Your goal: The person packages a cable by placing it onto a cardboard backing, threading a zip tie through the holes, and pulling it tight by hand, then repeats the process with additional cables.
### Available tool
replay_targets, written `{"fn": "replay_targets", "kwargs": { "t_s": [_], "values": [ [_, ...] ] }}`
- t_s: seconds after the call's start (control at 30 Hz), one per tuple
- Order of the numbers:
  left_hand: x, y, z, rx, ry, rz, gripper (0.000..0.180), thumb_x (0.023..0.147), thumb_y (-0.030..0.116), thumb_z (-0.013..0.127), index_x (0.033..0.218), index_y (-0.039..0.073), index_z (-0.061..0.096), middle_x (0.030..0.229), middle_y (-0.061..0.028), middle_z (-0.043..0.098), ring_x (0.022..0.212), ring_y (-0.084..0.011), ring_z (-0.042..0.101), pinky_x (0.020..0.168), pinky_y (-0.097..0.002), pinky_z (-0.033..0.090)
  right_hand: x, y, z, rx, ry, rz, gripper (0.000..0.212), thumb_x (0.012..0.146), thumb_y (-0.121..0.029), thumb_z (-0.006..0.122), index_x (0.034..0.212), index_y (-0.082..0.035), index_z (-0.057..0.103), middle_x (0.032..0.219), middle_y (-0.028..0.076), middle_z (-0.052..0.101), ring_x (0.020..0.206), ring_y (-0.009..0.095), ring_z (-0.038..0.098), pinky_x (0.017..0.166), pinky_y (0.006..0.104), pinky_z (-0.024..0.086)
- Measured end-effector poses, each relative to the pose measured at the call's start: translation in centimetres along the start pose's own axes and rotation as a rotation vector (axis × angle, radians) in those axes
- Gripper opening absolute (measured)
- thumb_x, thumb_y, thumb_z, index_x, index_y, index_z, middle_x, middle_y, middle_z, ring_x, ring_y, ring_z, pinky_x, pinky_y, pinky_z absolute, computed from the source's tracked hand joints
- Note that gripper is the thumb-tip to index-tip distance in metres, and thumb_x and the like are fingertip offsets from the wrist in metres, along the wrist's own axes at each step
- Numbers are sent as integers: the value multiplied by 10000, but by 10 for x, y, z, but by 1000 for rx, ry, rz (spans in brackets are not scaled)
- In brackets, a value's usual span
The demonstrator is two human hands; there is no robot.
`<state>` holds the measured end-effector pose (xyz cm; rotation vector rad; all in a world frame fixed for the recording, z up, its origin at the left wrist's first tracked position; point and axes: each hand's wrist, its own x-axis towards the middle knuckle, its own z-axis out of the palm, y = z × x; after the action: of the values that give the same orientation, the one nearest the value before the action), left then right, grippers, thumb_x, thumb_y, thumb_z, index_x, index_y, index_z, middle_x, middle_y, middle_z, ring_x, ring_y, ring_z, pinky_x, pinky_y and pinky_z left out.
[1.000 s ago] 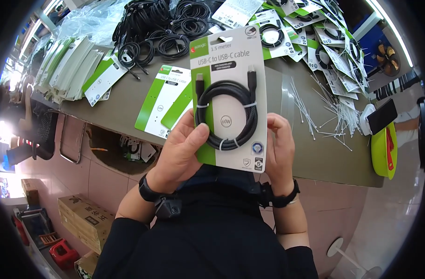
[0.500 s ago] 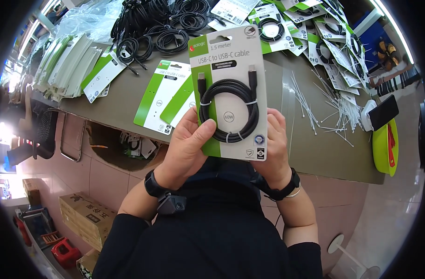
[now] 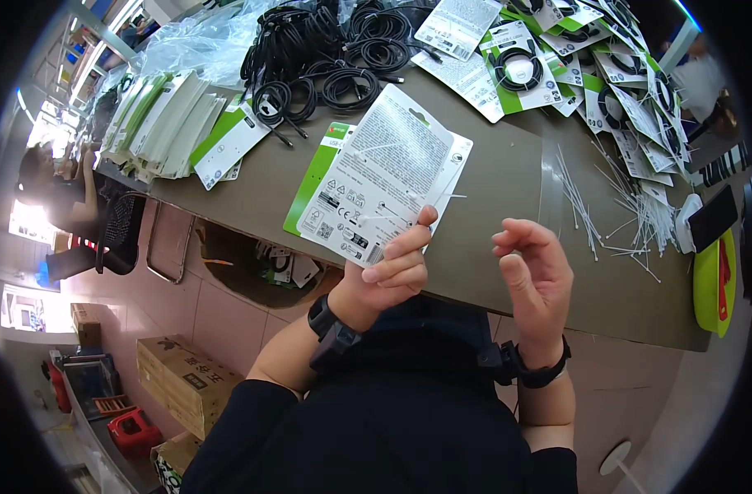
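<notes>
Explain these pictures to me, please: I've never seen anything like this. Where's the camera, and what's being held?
There's no machine here, just a person's two bare hands. Every picture comes from a wide fisheye camera worn on the head, looking down, so straight edges bend near the rim.

The left hand holds a packaging card with its printed back toward us, hiding the front. The right hand is empty, fingers loosely curled.

On the table lie coiled black cables, a row of green-and-white cards, a heap of carded cables and loose white cable ties. A lime-green container is at the right edge.
</notes>
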<state>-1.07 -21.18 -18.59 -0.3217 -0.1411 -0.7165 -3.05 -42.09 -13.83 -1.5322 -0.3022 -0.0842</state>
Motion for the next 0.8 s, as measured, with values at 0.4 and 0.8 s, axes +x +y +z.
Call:
{"fn": "replay_targets", "kwargs": {
  "t_s": [0.4, 0.8],
  "values": [
    [-7, 13, 27, 1809, 531, 221, 388, 967, 263, 476, 1244, -7, 513, 1124, -127, 594, 1042, -173, 553, 919, -330, 439, -12, -19, -20, 274, -171, 470, 542, 919, -97, 580, 1390, 40, 352, 1110, 98, 606, 830, 120, 617, 729, 249, 528],
    [-18, 9, 21, 3099, 532, 164, 558, 858, 442, 597, 1276, 73, 568, 1381, -213, 441, 1320, -412, 341, 1094, -588, 173, 160, -105, -121, -96, 243, -57, 461, 952, -146, 542, 1358, 21, 404, 1015, 99, 632, 753, 125, 627, 657, 234, 537]
  ]
}}
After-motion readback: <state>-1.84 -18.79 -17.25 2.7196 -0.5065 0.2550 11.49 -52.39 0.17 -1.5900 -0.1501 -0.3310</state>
